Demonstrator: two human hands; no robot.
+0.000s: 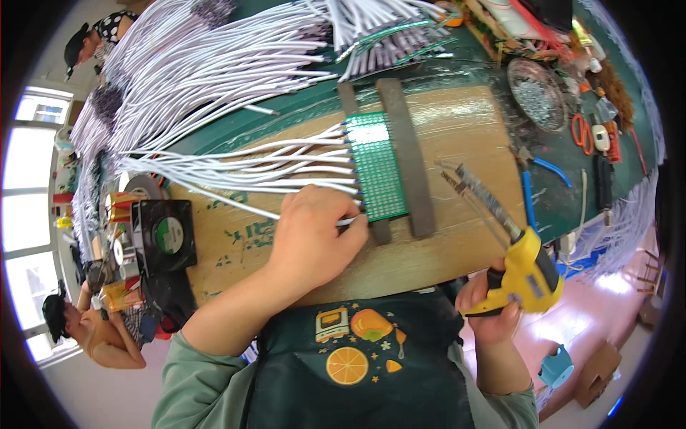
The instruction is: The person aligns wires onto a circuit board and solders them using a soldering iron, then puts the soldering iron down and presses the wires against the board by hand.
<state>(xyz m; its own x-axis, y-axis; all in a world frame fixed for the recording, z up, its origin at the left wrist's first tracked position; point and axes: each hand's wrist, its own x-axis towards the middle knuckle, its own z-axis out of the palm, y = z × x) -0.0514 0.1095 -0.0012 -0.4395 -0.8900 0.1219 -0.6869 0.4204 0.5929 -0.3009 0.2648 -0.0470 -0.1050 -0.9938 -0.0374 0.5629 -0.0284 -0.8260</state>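
Note:
A green circuit board lies across two dark flat bars on a brown board. Several white wires run into its left edge from the left. My left hand is closed around the end of one white wire, its fingertips at the board's lower left corner. At the right, my right hand grips the handle of a yellow soldering gun. The gun's metal tip points up and left, above the brown board and apart from the circuit board.
Large bundles of white wires cover the far left. More green boards with wires lie at the back. A black fan stands at left. Rightward are a bowl of small parts, blue pliers and orange scissors. Other people sit leftward.

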